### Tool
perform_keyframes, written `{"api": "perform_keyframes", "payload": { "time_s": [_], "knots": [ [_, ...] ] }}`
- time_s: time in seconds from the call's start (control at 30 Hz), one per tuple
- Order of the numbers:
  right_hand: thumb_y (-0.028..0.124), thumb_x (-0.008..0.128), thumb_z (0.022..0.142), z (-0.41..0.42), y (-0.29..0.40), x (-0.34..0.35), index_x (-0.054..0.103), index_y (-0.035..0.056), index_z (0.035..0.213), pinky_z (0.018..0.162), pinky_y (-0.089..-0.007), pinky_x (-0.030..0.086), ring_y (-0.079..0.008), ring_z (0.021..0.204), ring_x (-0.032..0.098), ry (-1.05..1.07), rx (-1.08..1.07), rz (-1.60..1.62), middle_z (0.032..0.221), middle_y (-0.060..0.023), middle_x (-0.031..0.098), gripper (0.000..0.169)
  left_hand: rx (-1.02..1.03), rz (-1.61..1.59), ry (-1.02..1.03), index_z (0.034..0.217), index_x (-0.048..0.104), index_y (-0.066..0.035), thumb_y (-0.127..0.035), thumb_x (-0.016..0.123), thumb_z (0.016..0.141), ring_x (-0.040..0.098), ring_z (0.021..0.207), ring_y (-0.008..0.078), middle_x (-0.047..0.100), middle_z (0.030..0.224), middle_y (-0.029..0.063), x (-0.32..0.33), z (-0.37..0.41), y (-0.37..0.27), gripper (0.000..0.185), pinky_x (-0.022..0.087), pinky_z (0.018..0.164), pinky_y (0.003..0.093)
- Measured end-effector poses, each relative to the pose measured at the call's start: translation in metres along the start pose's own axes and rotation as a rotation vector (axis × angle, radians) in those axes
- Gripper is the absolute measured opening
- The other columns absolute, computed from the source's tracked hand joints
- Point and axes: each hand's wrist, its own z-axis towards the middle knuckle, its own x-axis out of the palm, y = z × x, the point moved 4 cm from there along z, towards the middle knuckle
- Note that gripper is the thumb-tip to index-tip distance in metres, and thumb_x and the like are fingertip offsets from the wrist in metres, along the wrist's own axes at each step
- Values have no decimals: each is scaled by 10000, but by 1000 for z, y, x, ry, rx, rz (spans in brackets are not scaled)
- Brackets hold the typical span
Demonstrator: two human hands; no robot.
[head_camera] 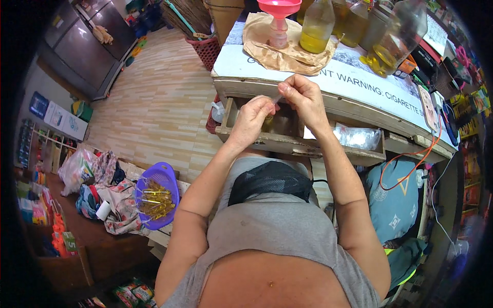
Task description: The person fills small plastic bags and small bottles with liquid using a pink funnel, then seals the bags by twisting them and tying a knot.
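Observation:
Both hands meet above an open wooden drawer (285,143) at the table's front. My left hand (252,121) pinches a small clear plastic bag (268,123), its lower part yellowish and partly hidden behind my fingers. The thin top of the bag stretches up to my right hand (302,100), whose thumb and forefinger grip its end. On the tabletop just beyond, a pink funnel (279,7) sits in a small clear bottle (278,34) on crumpled brown paper (265,61). Beside it stands a glass bottle (316,38) partly filled with yellow oil.
More bottles (352,27) of yellow liquid crowd the table's back. Clear plastic bags (358,136) lie in the drawer's right part. A purple plastic basket (173,184) at left holds several yellow-filled packets (156,200). An orange cord (420,151) hangs from a power strip (426,104).

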Motion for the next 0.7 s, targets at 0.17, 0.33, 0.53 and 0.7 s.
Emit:
{"api": "perform_keyframes", "payload": {
  "time_s": [0.17, 0.33, 0.53, 0.7],
  "knots": [
    [142, 600, 889, -7, -11, 4, 597, 6, 853, 497, -202, 384, -50, 563, 486, 2, 3, 104, 669, 3, 572, 141, 26, 8, -3, 828, 551, 24, -169, 477, 948, 527, 765, 180, 540, 799, 87, 1, -1, -1, 239, 429, 707, 301],
    [180, 608, 892, -6, -13, 4, 613, 27, 893, 529, -195, 388, -50, 603, 488, 50, 5, 77, 684, 14, 557, 154, 31, 58, 19, 800, 523, 17, -194, 460, 963, 503, 740, 192, 505, 779, 85, 4, -2, -11, 275, 417, 688, 308],
    [140, 620, 879, -2, -7, 4, 612, 19, 836, 494, -200, 383, -49, 558, 479, 2, -6, -13, 652, 9, 563, 128, 20, 53, 16, 808, 531, 13, -226, 450, 971, 503, 739, 193, 499, 773, 83, 3, -3, -10, 300, 418, 697, 305],
    [134, 617, 878, -1, -3, 2, 606, 15, 827, 487, -196, 377, -46, 541, 467, -19, -53, -55, 642, 11, 553, 130, 36, 5, 31, 830, 549, 20, -224, 449, 970, 516, 767, 189, 513, 794, 84, 6, -2, -6, 298, 424, 715, 300]
  ]
}}
